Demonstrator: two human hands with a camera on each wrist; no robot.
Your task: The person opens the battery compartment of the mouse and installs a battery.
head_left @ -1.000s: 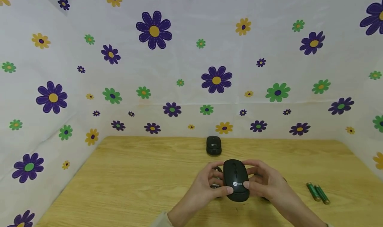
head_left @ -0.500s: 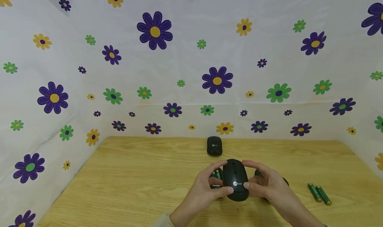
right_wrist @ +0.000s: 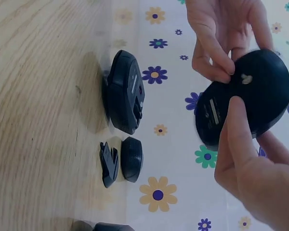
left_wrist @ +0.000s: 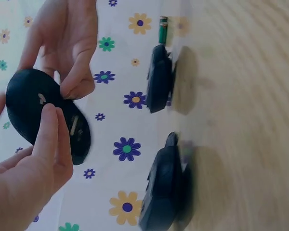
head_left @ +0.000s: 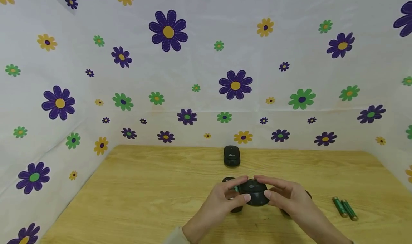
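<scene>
I observe the left hand (head_left: 215,204) and the right hand (head_left: 291,198) jointly gripping a black mouse (head_left: 254,194) between thumbs and fingers, raised above the table (head_left: 145,197), where two green batteries (head_left: 339,207) lie to the right.

Tabletop (head_left: 145,190), wood-grain, yellowish-brn. Backdrop (head_left: 193,65), wht, w/ purple, grn & yel. flowers (head_left: 168,32); stands behind & at both sides; horiz. crease (head_left: 206,111) runs low across rear.

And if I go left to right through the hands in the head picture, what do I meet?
Left hand, black computer mouse held by both hands, right hand, two green batteries.
</scene>
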